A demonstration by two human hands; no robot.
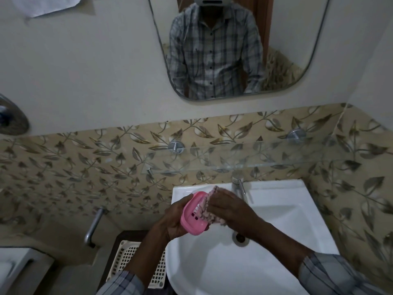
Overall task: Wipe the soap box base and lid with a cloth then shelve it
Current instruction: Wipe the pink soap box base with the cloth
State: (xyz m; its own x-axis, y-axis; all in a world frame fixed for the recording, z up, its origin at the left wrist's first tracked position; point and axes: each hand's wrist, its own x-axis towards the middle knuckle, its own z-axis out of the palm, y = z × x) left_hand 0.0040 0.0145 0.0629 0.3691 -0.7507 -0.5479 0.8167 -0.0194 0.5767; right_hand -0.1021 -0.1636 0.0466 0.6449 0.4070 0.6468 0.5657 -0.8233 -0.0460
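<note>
Left hand fingers clamp pink base over sink; right hand fingers press cloth inside. Risk: wet plastic slips into the basin (lid unseen).

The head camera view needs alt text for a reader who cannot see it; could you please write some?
Over a white sink, the left hand holds a pink soap box piece while the right hand presses a pink-and-white cloth against it. A glass shelf crosses the leaf-patterned tiles above the tap, under a mirror.
</note>
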